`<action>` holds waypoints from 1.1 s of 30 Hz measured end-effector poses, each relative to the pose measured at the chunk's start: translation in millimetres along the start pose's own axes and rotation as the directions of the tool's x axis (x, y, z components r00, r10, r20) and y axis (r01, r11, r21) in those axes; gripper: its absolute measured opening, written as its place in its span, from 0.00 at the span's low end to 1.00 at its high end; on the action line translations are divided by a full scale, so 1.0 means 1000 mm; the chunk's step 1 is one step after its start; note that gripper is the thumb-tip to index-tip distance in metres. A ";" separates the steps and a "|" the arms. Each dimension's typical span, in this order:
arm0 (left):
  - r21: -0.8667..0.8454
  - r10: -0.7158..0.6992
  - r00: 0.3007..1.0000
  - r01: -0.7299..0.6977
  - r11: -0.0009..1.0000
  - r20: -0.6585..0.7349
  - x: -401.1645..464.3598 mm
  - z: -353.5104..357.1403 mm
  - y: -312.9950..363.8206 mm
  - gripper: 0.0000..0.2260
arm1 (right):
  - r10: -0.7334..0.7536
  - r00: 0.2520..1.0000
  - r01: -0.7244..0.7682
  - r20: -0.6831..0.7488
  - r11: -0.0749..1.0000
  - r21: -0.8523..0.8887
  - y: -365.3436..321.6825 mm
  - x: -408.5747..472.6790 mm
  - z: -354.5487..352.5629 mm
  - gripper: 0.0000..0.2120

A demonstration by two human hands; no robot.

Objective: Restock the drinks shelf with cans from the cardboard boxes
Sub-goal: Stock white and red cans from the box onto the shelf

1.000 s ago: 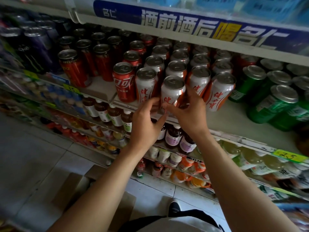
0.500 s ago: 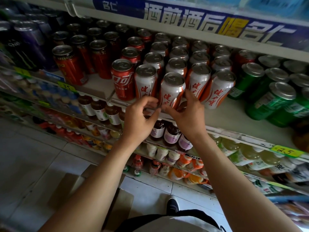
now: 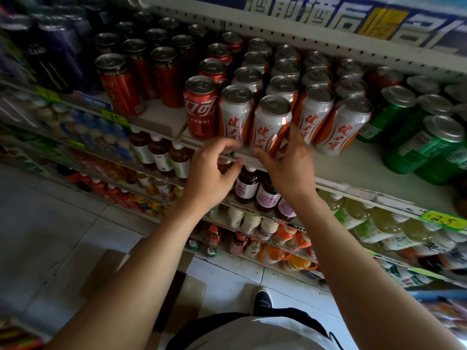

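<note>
A white-and-orange can (image 3: pixel 271 122) stands at the front edge of the drinks shelf (image 3: pixel 353 173), in a row of like cans (image 3: pixel 319 114). My right hand (image 3: pixel 290 165) holds its base, one finger up its right side and the thumb below its front. My left hand (image 3: pixel 214 173) hovers just left of and below it, fingers loosely curled and holding nothing. A flattened cardboard box (image 3: pixel 141 274) lies on the floor beneath my arms.
A red cola can (image 3: pixel 201 107) stands left of the white cans, tall red cans (image 3: pixel 121 84) further left, green cans (image 3: pixel 429 147) to the right. Bottled drinks (image 3: pixel 159 155) fill the lower shelves. My shoe (image 3: pixel 262 299) stands on the tiled floor.
The can has been set further in on the shelf edge. My left hand has let go and dropped slightly below the can; my right hand stays at its base. The view moved closer.
</note>
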State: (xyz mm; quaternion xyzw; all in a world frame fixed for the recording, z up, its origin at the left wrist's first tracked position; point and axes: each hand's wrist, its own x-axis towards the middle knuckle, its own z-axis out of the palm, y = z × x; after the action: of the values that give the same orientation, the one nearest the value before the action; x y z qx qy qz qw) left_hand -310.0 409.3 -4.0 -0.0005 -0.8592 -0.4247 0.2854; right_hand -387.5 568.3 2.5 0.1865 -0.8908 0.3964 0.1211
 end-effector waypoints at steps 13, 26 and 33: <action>0.023 -0.745 0.667 0.745 0.667 0.000 -0.178 -0.077 -0.124 0.12 | -0.162 0.883 0.010 0.440 0.945 0.328 -0.079 -0.109 0.116 0.08; -0.309 -0.981 -0.050 0.951 0.011 -0.189 -0.454 -0.035 -0.337 0.10 | -0.040 0.175 -0.062 0.984 0.997 0.052 0.095 -0.329 0.446 0.11; -0.352 -0.956 -0.073 0.935 0.033 -0.284 -0.550 0.036 -0.482 0.15 | -0.024 0.214 -0.059 0.976 0.998 0.037 0.182 -0.392 0.610 0.14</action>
State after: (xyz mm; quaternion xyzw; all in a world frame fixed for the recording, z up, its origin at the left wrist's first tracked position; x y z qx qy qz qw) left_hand 15.5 260.1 -642.4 0.6888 -0.5094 -0.5064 0.0979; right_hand -153.3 314.4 -661.1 0.3875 -0.7583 0.2226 -0.4746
